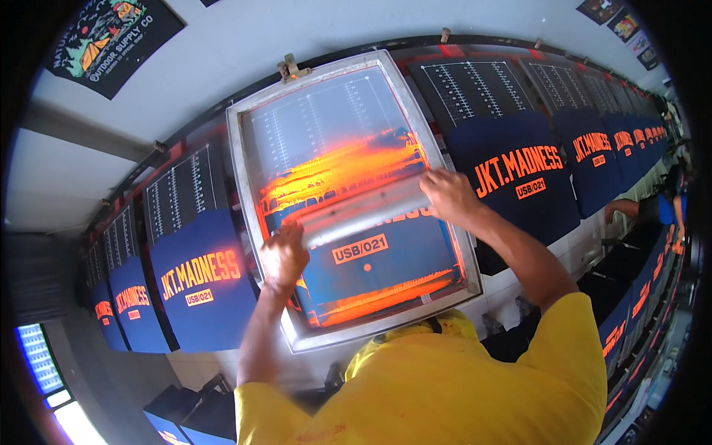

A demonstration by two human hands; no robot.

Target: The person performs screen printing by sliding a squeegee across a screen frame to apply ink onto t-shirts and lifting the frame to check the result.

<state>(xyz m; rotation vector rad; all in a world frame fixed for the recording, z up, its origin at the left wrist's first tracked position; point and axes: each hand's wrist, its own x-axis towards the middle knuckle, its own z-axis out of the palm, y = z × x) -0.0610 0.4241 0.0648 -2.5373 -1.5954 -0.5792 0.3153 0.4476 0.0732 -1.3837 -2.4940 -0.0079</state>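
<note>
My left hand (pixel 284 256) and my right hand (pixel 452 194) are closed on the two ends of a long squeegee (pixel 363 213). It lies across the mesh of a screen printing frame (pixel 393 314), about halfway down, with its left end a little nearer to me. Bright orange ink (pixel 345 167) spreads in streaks over the mesh beyond the squeegee. Another band of orange ink (pixel 389 297) lies along the near end. Through the mesh, a dark blue fabric panel shows part of an orange print; the squeegee and my hands hide some of it.
Dark blue printed panels (pixel 200 315) lie on a row of black boards (pixel 185 185) to the left; more panels (pixel 512 219) continue to the right. A metal hinge clamp (pixel 289 68) stands at the frame's far edge. Another person's arm (pixel 623 211) shows at far right.
</note>
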